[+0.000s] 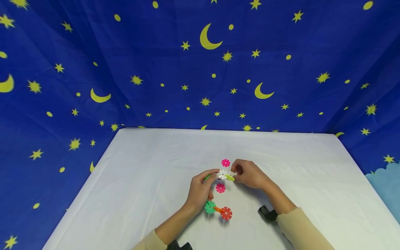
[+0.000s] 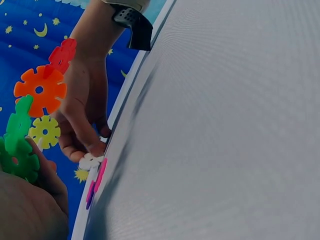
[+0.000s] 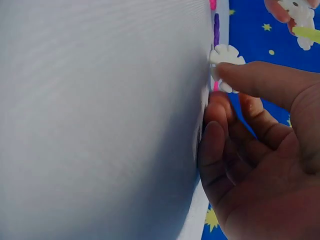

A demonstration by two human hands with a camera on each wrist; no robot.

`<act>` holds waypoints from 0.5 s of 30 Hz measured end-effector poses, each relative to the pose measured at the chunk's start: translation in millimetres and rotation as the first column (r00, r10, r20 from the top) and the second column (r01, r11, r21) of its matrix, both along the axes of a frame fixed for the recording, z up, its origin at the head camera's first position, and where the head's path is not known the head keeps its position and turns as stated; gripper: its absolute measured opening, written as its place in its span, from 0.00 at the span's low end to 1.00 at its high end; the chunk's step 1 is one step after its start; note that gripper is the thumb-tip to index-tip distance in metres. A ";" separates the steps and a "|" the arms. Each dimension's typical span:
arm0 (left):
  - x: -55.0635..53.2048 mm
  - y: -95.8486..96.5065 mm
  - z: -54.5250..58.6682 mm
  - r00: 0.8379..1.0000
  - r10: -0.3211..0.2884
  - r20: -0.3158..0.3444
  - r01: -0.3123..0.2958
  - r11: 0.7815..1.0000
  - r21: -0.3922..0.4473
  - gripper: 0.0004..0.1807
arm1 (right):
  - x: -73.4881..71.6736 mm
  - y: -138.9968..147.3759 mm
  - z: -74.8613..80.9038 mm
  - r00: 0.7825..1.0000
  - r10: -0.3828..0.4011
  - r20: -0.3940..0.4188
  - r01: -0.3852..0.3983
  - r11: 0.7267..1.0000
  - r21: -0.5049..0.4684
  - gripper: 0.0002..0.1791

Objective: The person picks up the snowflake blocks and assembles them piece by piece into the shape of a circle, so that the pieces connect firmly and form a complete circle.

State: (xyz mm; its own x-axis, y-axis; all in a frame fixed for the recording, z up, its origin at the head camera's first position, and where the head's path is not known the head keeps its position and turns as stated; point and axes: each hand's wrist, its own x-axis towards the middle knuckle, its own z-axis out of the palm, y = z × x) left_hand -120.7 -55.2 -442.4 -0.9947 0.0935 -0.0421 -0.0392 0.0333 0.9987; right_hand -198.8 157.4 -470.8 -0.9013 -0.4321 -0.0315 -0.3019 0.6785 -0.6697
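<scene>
My left hand [image 1: 199,191] grips a linked chain of notched plastic flower discs. In the left wrist view its green discs [image 2: 19,162] lie by the thumb, with an orange disc [image 2: 40,90], a red disc [image 2: 62,55] and a yellow disc [image 2: 45,131] beyond. A white disc [image 1: 223,174] sticks out of the left fingertips beside the yellow one in the head view. My right hand [image 1: 251,174] pinches another white disc [image 3: 227,54] between thumb and fingers, low over the table and close to the left hand's discs.
Two pink discs [image 1: 225,163] [image 1: 220,188] lie on the white table [image 1: 150,180], one beyond the hands and one nearer. A purple disc [image 3: 216,30] shows edge-on by the table surface. A blue star-patterned cloth [image 1: 168,62] hangs behind the table.
</scene>
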 end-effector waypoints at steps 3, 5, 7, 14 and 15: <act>-1.6 0.5 -4.3 1.000 -0.003 0.003 0.003 1.000 0.007 0.14 | 2.1 3.5 -0.9 0.999 -0.008 0.033 0.009 0.999 -0.041 0.08; -4.7 1.0 -12.4 1.000 0.000 0.011 0.000 1.000 0.005 0.15 | 4.2 6.0 -0.9 0.999 -0.009 0.050 0.012 0.997 -0.071 0.08; -8.1 1.6 -22.0 1.000 0.008 0.013 -0.008 1.000 -0.002 0.15 | 6.7 8.9 -0.3 0.998 -0.010 0.065 0.017 0.993 -0.113 0.08; -13.1 2.1 -37.7 1.000 0.021 0.014 -0.021 1.000 0.002 0.14 | 16.8 19.5 3.7 0.989 -0.029 0.143 0.067 0.961 -0.268 0.11; -13.0 1.8 -37.0 1.000 0.020 0.014 -0.020 1.000 0.005 0.14 | 18.4 20.8 4.2 0.987 -0.031 0.158 0.075 0.957 -0.282 0.10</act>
